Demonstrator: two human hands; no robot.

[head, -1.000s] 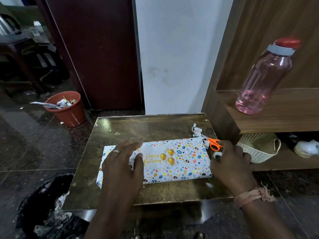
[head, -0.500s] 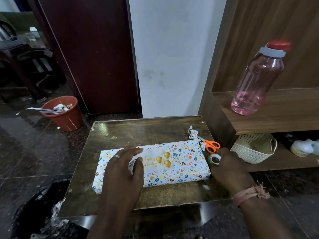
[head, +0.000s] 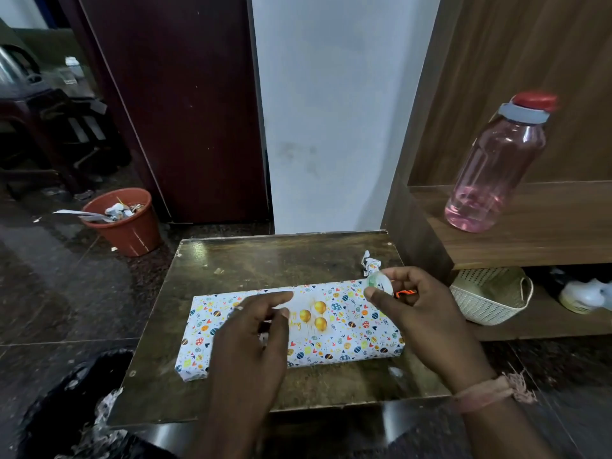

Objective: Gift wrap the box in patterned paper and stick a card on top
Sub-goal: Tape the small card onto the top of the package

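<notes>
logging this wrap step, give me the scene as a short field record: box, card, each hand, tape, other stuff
box: wrapped box in patterned paper, lying flat on the small table
card: birthday card with gold balloons on the box top, partly under the left hand
left hand: left hand over the card's left part, fingers loosely bent
right hand: right hand raised over the box's right end, pinching the tape roll
scissors: orange handles just visible behind the right hand
shelf: pink bottle
floor: terracotta bin
</notes>
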